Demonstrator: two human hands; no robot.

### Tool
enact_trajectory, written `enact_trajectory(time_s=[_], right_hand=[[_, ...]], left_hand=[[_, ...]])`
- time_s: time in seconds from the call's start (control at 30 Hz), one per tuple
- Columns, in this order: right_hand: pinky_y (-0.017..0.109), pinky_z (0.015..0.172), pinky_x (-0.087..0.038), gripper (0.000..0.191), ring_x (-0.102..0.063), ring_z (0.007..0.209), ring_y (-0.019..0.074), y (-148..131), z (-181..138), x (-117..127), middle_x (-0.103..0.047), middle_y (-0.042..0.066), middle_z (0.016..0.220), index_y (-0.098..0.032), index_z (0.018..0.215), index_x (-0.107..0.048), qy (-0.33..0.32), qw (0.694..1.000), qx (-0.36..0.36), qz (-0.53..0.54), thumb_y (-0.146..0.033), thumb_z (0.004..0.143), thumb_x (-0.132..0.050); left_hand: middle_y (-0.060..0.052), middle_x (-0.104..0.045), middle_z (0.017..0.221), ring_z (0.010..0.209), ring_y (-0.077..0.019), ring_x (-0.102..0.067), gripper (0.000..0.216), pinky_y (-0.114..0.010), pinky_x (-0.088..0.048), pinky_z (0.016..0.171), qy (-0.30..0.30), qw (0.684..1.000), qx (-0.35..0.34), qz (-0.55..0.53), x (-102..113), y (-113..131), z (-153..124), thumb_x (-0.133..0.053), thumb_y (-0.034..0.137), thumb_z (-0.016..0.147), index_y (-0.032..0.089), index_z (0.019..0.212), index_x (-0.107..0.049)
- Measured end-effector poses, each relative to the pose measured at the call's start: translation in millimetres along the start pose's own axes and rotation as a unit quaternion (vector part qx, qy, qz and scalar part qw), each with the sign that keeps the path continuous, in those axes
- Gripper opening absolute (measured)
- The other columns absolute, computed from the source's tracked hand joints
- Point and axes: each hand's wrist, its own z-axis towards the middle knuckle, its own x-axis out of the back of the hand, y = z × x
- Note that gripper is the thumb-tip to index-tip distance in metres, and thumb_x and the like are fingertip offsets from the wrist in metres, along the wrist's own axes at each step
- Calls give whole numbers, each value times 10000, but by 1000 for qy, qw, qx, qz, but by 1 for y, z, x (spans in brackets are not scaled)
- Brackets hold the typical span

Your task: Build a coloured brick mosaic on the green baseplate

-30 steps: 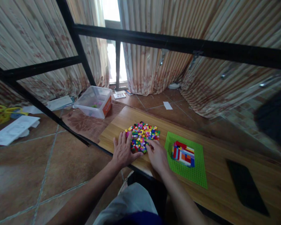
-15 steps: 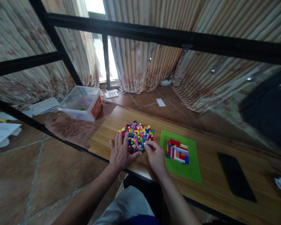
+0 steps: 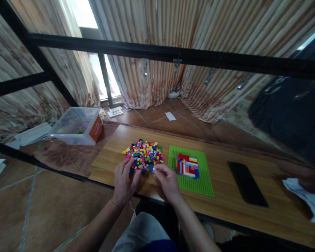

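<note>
A heap of small coloured bricks (image 3: 144,155) lies on the wooden table (image 3: 225,196). My left hand (image 3: 124,180) rests on the table at the heap's near left edge, fingers curled against the bricks. My right hand (image 3: 166,178) sits at the heap's near right edge with thumb and forefinger pinched at a small white brick. To the right lies a green baseplate (image 3: 196,180) carrying a partly built square of red, white, blue and orange bricks (image 3: 187,165).
A black phone (image 3: 247,182) lies flat on the table right of the baseplate. A clear plastic box (image 3: 77,120) stands on the floor rug at the left. A black metal frame (image 3: 173,54) crosses overhead. White cloth (image 3: 308,197) lies at the far right.
The view has swung to the right. My left hand's flat fingers have curled at the heap's edge. My right hand's fingers have closed into a pinch at the heap.
</note>
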Motion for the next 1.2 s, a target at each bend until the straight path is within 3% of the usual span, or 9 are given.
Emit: enact_trajectory(time_s=[0.13, 0.33, 0.4, 0.6, 0.67, 0.77, 0.93, 1.03, 1.2], right_hand=[[279, 720, -471, 113, -602, 746, 149, -3, -14, -2, -676, 3, 796, -212, 830, -693, -56, 996, 46, -54, -308, 796, -644], [250, 660, -449, 82, -578, 687, 129, -8, -25, 3, -660, -15, 735, -213, 792, -690, -51, 996, 64, -42, -247, 790, -616], [244, 627, -448, 75, -568, 625, 121, -9, -28, 6, -650, -26, 666, -210, 761, -692, -37, 998, 51, -20, -245, 770, -626], [258, 578, -472, 95, -586, 553, 129, 0, -37, 8, -680, -14, 630, -206, 722, -716, 19, 997, -45, 64, -294, 691, -696], [268, 565, -476, 120, -586, 543, 140, 5, -35, 9, -678, -13, 622, -209, 725, -716, 37, 996, -58, 63, -320, 683, -700], [285, 583, -478, 127, -589, 568, 158, 8, -25, 11, -665, -13, 616, -219, 747, -714, 64, 996, -13, -54, -330, 729, -653], [324, 737, -483, 194, -645, 752, 196, 1, -10, 14, -716, 34, 798, -227, 809, -711, 93, 949, 105, -283, -262, 829, -521], [319, 750, -483, 211, -657, 790, 200, -5, -10, 21, -723, 45, 845, -225, 855, -707, 94, 938, 123, -309, -258, 859, -499], [328, 777, -489, 217, -663, 827, 203, -17, -10, 56, -725, 59, 898, -217, 903, -701, 134, 927, 144, -319, -316, 889, -508]], left_hand=[[-91, -695, 1020, 938, -205, -642, 318, -339, -504, 856, -99, 977, 83, -171, 4, 25, -2, -529, 347, 901, 172, 1147, -630], [-21, -679, 754, 678, -139, -605, 210, -240, -482, 644, -174, 870, 242, -392, -6, 39, 13, -676, 348, 760, 150, 831, -683], [3, -645, 683, 600, -110, -555, 206, -215, -446, 582, -191, 847, 264, -420, -8, 41, 15, -707, 337, 724, 145, 795, -679], [-5, -645, 664, 610, -119, -567, 198, -230, -466, 604, -215, 832, 266, -437, -11, 44, 6, -711, 329, 721, 139, 765, -678], [-6, -642, 653, 609, -123, -571, 210, -237, -475, 609, -219, 836, 262, -429, -11, 41, 3, -701, 344, 739, 140, 778, -678], [-7, -643, 670, 602, -121, -570, 232, -242, -488, 603, -189, 859, 248, -407, -14, 33, 0, -700, 364, 747, 141, 809, -686], [-62, -707, 918, 792, -177, -653, 234, -311, -550, 733, -160, 901, 208, -346, -18, 18, -3, -648, 338, 792, 160, 934, -702], [-65, -712, 934, 890, -198, -661, 192, -358, -537, 853, -163, 939, 142, -268, -19, 11, -6, -600, 296, 834, 177, 941, -706], [-57, -712, 958, 905, -191, -669, 176, -353, -545, 849, -169, 966, 43, -188, -21, 7, -9, -553, 266, 882, 202, 971, -691]])
